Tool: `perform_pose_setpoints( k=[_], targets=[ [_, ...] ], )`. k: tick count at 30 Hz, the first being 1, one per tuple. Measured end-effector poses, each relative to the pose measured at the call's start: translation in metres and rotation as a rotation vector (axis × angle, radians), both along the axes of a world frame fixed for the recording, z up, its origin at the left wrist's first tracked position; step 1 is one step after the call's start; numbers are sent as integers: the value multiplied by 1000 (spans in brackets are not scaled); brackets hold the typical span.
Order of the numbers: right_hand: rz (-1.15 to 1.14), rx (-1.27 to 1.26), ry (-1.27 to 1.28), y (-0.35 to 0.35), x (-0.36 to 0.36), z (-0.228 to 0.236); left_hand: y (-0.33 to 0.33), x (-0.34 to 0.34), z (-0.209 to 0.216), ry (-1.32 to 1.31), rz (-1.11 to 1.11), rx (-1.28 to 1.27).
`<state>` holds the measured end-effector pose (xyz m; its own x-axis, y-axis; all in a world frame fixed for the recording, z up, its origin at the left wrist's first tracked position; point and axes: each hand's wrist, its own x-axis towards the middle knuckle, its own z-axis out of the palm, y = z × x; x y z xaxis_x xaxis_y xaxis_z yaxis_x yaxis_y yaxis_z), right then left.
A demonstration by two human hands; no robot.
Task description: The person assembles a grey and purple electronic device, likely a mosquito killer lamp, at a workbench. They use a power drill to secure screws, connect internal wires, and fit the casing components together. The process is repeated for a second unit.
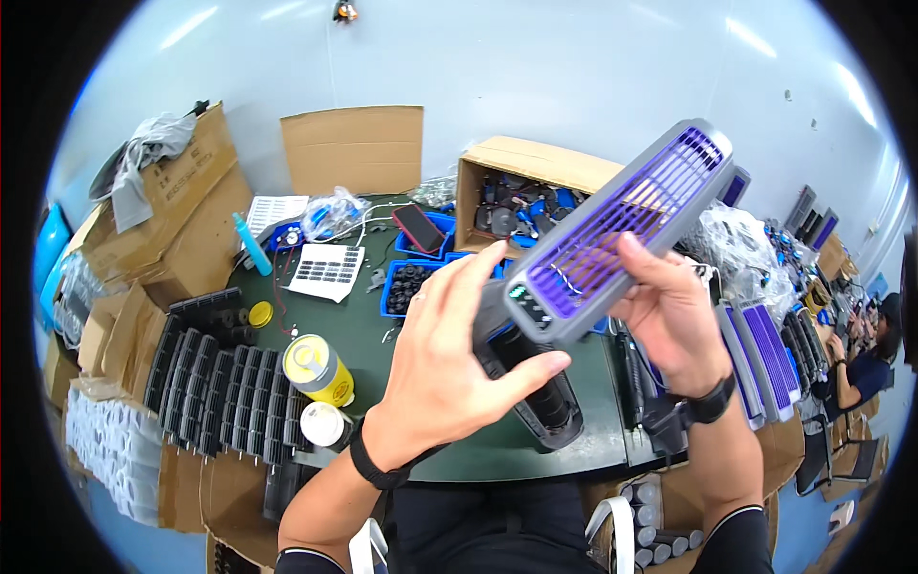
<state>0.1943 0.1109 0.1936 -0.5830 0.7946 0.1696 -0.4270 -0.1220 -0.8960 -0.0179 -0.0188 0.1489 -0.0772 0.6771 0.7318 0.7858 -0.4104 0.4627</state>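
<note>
A bug zapper with a grey frame and a purple grille (626, 225) is tilted up in front of me, its upper end to the right. My right hand (669, 316) grips its right edge, thumb across the grille's side. Around its lower end curves my left hand (445, 349), with the thumb stretched out and the fingers partly behind the frame. Below that end shows a long black housing (555, 421) with a dark cylinder in it. Whether the housing is joined to the grille frame is hidden.
On the green table (449, 459) are a yellow can (330, 378), rows of black ribbed parts (239, 392), a blue bin of small black parts (409, 289) and a cardboard box of parts (545, 158). Purple-grilled panels (765, 359) stand right. A person (861, 368) sits far right.
</note>
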Motion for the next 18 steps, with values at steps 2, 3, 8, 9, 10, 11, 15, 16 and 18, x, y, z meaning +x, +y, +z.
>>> perform_pose_setpoints(
  k=[2, 3, 8, 9, 10, 11, 15, 16, 18],
  targets=[
    [84, -45, 76, -15, -30, -13, -5, 1, 2, 152, 144, -31],
    [74, -57, 78, -22, -36, -16, -5, 3, 2, 105, 163, -49],
    [196, -141, 28, -41, -58, -43, -22, -8, -23, 62, 306, -57],
    [205, -69, -174, -44, -51, -42, -27, -12, -24, 79, 312, -32],
    [209, 6, -377, -43, -37, -40, -30, -15, -26, 92, 315, -6],
    [190, 222, -612, -45, -22, -37, -32, -17, -26, 100, 303, -10],
    [-272, 1616, -718, -71, 1, -11, -32, -5, -19, 159, 202, -37],
    [-245, 1719, -730, -70, -10, 3, -32, -2, -18, 179, 179, -15],
    [-159, 1830, -801, -57, -29, 2, -44, -1, -14, 222, 159, 24]
  ],
)
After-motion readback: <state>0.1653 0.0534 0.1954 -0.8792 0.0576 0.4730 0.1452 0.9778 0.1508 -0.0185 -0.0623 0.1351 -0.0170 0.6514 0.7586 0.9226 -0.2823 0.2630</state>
